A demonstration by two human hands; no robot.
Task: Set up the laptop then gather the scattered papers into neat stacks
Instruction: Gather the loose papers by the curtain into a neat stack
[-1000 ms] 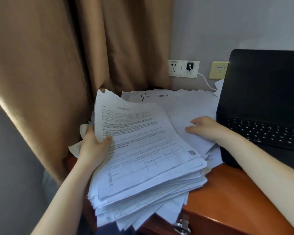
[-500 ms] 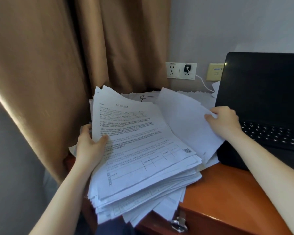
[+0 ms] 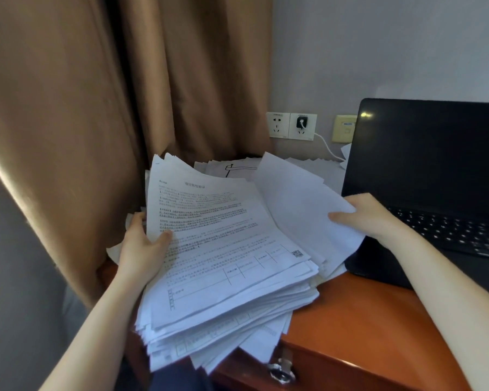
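Change: right hand (image 3: 370,218), flat on the loose paper a second ago, now pinches a few blank white sheets (image 3: 297,204) by their right edge and has them lifted, tilted toward the pile.
Meaning: another pickup looks won. These sheets probably go on top next, so the gathering is well along but not finished.
Left hand: left hand (image 3: 141,249) keeps its grip on the left edge of the thick stack of printed white paper (image 3: 223,266), with the thumb on top.
Laptop: black laptop (image 3: 429,165) stands open at the right of the orange-brown wooden desk (image 3: 350,320), screen dark. The set-up step appears done.
Still loose: more white pages (image 3: 229,166) lie at the back, near the tan curtain (image 3: 110,108).
Edges: the stack is fanned and ragged and overhangs the desk's front-left corner, so the lower sheets could slip.
Room: there is a bare strip of desk between stack and laptop. The curtain crowds the left, and the laptop sits just beside the lifted sheets.
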